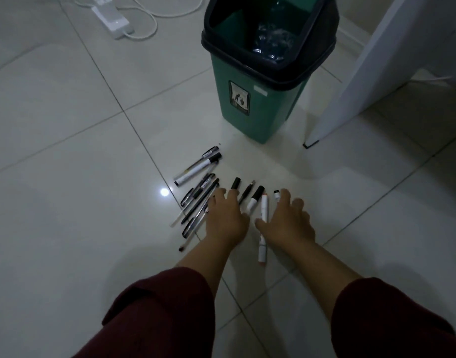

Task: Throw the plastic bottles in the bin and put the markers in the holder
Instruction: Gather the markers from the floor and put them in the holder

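**A:** Where are the markers?

**B:** On the tiled floor (67,125), spread in a loose fan just in front of the green bin (250,99). At the far left of the fan lies a white marker with a black cap (196,168), and a clear pen (209,152) sits touching it. Nearer the person is a bundle of dark pens (196,205), overlapping one another.

**A:** And the hands?

**B:** Both are palm down over the middle of the fan, fingers spread, neither closed around anything. The left hand (225,220) lies over the right edge of the pen bundle, and a black-capped marker (236,183) pokes out beyond its fingertips. The right hand (289,220) covers most of a small white-tipped marker (276,194). Whether either palm presses on the pens I cannot tell.

**A:** What lies between them?

**B:** A slim dark pen (246,193), a white marker with a broad black cap (255,200), and a long white marker with orange ends (263,228) that runs back past the right wrist.

**A:** The bottles?

**B:** Crumpled clear plastic (272,40) shows inside the bin, under its dark rim. Beyond it, a white power strip (110,20) with its cable lies near the far left, and a white furniture leg (350,86) stands to the bin's right.
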